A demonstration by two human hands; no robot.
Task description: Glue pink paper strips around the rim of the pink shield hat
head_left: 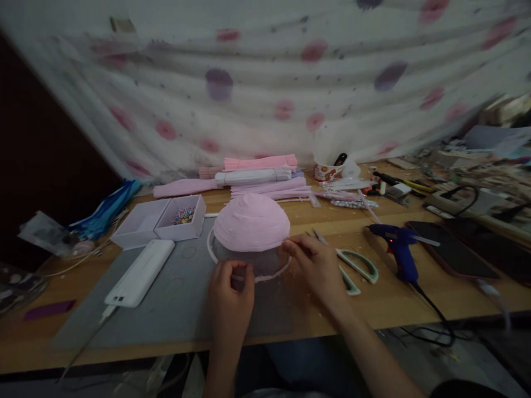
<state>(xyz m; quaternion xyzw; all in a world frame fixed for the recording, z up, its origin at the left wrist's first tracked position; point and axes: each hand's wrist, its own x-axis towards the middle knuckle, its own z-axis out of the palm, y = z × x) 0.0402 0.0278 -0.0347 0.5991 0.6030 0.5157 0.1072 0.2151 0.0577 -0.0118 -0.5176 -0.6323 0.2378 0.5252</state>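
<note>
A pale pink shell-shaped dome, built up in ridged rows, sits in front of me at the far edge of the grey mat. Below it curves a thin pink pipe cleaner, bending round from the dome's left side to its right. My left hand pinches this strand at its near side, thumb and fingers together. At the right edge of the dome, my right hand is closed with its fingertips on the strand's right part. Scissors with pale green handles lie just right of that hand.
A blue glue gun and dark phones lie at right. On the left are a white power bank with a cable and a white box of beads. Pipe cleaner bundles and a paper cup stand behind.
</note>
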